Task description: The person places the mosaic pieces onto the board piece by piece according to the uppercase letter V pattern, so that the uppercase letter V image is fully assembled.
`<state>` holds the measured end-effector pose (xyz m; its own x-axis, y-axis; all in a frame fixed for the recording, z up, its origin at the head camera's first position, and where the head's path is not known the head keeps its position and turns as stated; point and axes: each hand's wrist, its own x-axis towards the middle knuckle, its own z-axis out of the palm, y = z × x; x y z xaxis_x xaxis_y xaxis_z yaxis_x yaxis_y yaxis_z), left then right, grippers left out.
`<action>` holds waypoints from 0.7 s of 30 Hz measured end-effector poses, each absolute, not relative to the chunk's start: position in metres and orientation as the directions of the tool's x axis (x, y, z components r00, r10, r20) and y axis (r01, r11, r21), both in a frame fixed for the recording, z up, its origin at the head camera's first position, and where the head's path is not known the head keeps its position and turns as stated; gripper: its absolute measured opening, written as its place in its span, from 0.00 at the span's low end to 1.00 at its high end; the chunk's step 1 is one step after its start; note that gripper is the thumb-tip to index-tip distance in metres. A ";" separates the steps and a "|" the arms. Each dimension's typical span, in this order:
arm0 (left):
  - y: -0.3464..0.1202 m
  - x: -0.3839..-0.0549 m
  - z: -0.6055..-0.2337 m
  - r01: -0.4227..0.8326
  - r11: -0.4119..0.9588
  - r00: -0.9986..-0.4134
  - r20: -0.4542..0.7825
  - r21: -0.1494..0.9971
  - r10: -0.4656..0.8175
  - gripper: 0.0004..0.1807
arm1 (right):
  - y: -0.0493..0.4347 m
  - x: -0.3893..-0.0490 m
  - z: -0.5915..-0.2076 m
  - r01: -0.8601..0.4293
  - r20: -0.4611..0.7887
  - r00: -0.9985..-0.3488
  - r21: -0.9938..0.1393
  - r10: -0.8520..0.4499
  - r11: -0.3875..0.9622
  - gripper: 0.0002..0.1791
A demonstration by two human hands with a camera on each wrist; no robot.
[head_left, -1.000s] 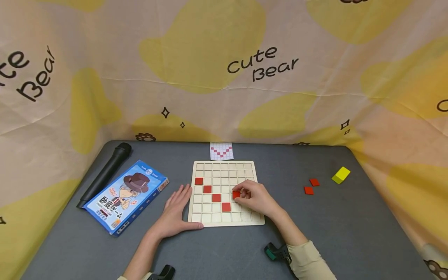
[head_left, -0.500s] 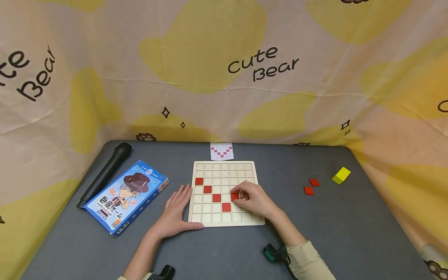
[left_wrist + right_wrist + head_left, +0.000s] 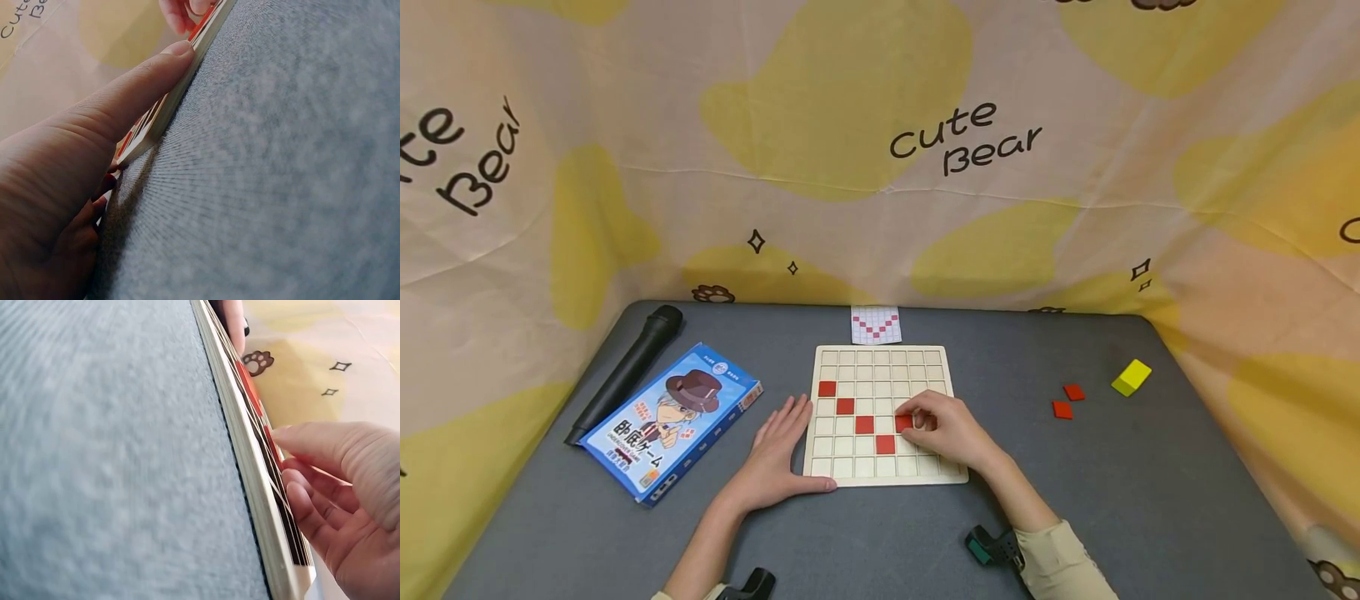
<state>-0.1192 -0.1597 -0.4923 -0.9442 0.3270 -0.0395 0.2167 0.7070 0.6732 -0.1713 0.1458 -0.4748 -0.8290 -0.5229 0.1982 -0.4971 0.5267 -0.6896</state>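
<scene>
A pale wooden grid board (image 3: 842, 467) lies flat, with several red square tiles in its cells, such as one tile (image 3: 864, 425) left of centre. Thumb and fingers of my right hand (image 3: 951, 429) pinch a red tile (image 3: 903, 423) at a cell right of the lowest red one; whether it sits fully down I cannot tell. My left hand (image 3: 771, 467) rests spread at the board's lower left corner, thumb along the near edge and fingers by the left side. In the left wrist view that thumb (image 3: 144, 84) touches the board's edge.
Two loose red tiles (image 3: 1062, 409) and a yellow block (image 3: 1131, 377) lie to the right. Behind the board is a small pattern card (image 3: 876, 325). A blue game box (image 3: 670, 421) and a black microphone-like object (image 3: 628, 371) lie at left. A patterned cloth hangs behind.
The pinched red tile has shifted slightly left and nearer with my right hand, now appearing in line with the cell. My left hand has stayed put.
</scene>
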 end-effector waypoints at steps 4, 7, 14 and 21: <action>-0.160 -0.119 -0.493 0.228 0.703 -0.943 -0.026 0.674 0.331 0.68 | 0.152 -0.171 -0.472 -0.441 0.187 -0.861 -0.739 -0.473 0.509 0.11; -0.160 -0.119 -0.493 0.238 0.702 -0.943 -0.015 0.672 0.334 0.68 | 0.160 -0.172 -0.469 -0.419 0.205 -0.881 -0.758 -0.427 0.499 0.10; -0.160 -0.119 -0.493 0.252 0.697 -0.941 0.002 0.671 0.339 0.67 | 0.194 -0.172 -0.465 -0.356 0.219 -0.928 -0.763 -0.303 0.540 0.07; -0.160 -0.118 -0.492 0.247 0.699 -0.941 -0.006 0.671 0.338 0.67 | 0.238 -0.167 -0.465 -0.291 0.218 -0.957 -0.744 -0.193 0.602 0.09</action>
<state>-0.1180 -0.1599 -0.4923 -0.9413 0.3375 -0.0057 0.2468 0.6995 0.6707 -0.1672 0.2381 -0.4648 -0.9566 -0.1934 0.2181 -0.2912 0.6015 -0.7439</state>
